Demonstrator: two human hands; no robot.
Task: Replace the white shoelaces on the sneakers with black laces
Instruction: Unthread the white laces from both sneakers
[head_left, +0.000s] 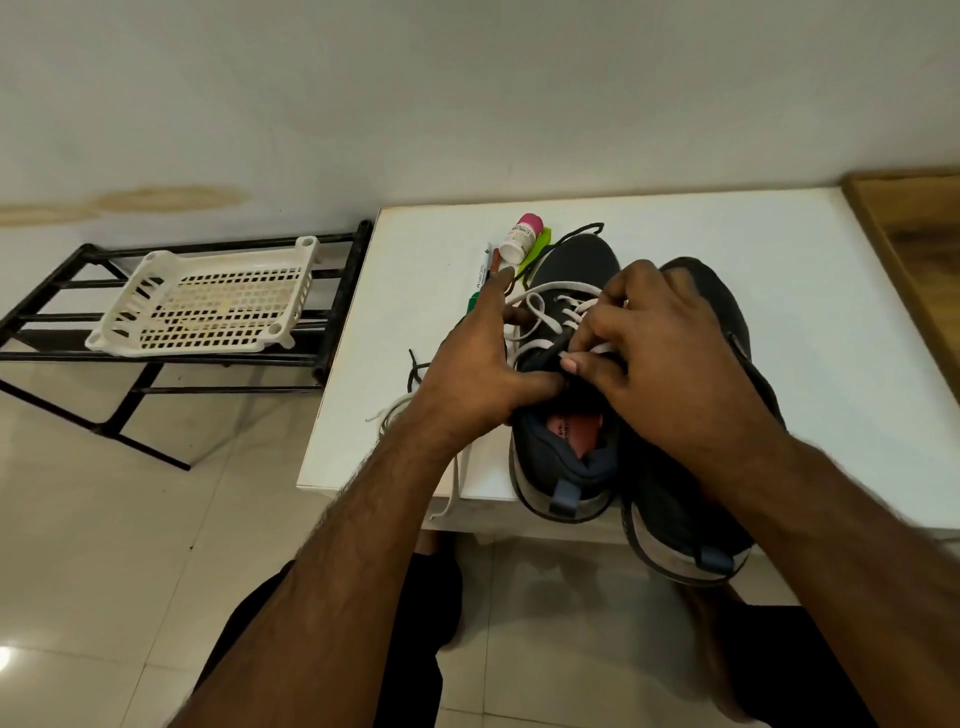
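Two dark sneakers stand side by side at the front edge of the white table (779, 291), heels toward me. The left sneaker (563, 457) still carries a white lace (540, 309) in loose loops over its eyelets. My left hand (480, 364) holds this shoe's left side, thumb pressed at the tongue. My right hand (649, 358) pinches the white lace at the upper eyelets. The right sneaker (706, 519) lies mostly under my right forearm. A black lace (415, 371) lies on the table left of the shoes, and another black lace (576, 231) curls behind the toe. A loose white lace (452, 488) hangs over the table's front edge.
A small pink-capped bottle (522, 236), a green object (537, 249) and pens (483, 270) lie behind the left sneaker. A white plastic basket (208, 304) sits on a black metal rack (337, 291) left of the table. A wooden surface (914, 244) borders the table's right side.
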